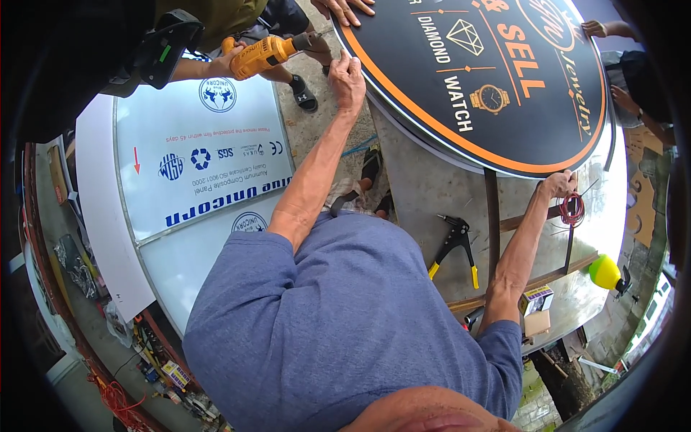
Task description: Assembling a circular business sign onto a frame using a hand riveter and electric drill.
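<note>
A large round sign (403,68), black with an orange ring and a white rim, lies tilted at the upper right. My left hand (347,85) is closed at its left rim, fingers curled against the edge. At the near rim, my right hand (558,185) grips the sign, its fingers partly hidden below. Just beside that hand hangs a coil of red wire (572,210). A co-worker's hand holds a yellow power drill (263,57), its bit pointing at the rim near my left hand. Another hand (344,10) presses on the sign's face.
A second person's hands (594,29) steady the sign at the right. On the metal table (410,194) lie a hand riveter (455,245) with yellow grips and small boxes (536,300). A yellow-green ball-shaped object (606,272) sits at the right edge. Film-covered panels (209,129) stand left.
</note>
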Tool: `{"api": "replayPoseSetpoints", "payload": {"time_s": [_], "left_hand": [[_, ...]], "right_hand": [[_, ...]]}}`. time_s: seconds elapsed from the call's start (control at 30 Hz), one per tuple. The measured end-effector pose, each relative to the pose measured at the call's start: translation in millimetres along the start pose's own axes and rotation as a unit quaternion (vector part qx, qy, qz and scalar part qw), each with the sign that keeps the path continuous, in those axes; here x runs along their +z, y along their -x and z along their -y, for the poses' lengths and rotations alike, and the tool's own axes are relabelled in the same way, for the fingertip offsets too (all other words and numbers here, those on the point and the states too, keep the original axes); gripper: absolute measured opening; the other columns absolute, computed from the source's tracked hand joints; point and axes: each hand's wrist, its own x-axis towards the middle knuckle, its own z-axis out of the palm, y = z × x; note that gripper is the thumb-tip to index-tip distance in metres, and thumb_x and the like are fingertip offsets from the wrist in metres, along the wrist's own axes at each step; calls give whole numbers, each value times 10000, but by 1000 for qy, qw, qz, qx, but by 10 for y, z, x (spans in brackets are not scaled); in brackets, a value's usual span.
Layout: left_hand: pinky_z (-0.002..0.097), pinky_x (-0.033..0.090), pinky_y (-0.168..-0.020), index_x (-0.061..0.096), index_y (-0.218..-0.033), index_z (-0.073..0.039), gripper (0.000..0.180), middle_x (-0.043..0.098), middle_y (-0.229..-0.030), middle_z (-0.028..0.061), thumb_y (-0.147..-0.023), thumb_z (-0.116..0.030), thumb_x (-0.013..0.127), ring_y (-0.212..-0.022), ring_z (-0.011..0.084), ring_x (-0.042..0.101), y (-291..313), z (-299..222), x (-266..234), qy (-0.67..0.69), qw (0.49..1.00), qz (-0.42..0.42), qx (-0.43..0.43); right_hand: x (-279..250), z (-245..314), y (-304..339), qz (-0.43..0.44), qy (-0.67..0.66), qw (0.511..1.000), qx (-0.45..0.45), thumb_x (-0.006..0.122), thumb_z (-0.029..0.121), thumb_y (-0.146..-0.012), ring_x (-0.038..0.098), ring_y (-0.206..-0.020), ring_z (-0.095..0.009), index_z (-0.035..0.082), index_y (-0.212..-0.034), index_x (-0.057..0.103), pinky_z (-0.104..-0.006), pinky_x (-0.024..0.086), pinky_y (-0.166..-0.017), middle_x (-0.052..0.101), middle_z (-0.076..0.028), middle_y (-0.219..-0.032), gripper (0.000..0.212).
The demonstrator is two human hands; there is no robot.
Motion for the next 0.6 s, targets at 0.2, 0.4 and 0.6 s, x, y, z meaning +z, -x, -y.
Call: {"api": "replayPoseSetpoints", "payload": {"time_s": [0.2, 0.4, 0.6], "left_hand": [[427, 528, -725, 605, -1285, 105, 427, 616, -934, 221, -983, -194, 563, -794, 322, 636, -3, 16, 10, -12, 1000, 0, 1], [428, 531, -724, 601, -1285, 110, 430, 618, -945, 231, -984, -194, 560, -803, 328, 642, -2, 2, 1, -13, 1000, 3, 4], [444, 519, -716, 601, -1269, 122, 426, 604, -904, 226, -983, -190, 552, -787, 327, 626, -7, 17, 16, -13, 1000, -3, 16]], "right_hand": [[-16, 39, 37, -1, 7, 1000, -1, 595, 192, -883, 677, -966, -335, -71, -1103, 679, -422, 497, -868, 703, -200, -1109, 353], [-23, 41, 43, -5, 28, 999, -22, 591, 183, -878, 677, -978, -342, -60, -1121, 683, -429, 502, -889, 700, -209, -1114, 356], [-26, 31, 37, 8, 27, 999, -16, 592, 172, -868, 680, -972, -349, -57, -1132, 684, -433, 508, -887, 698, -217, -1124, 362]]}}
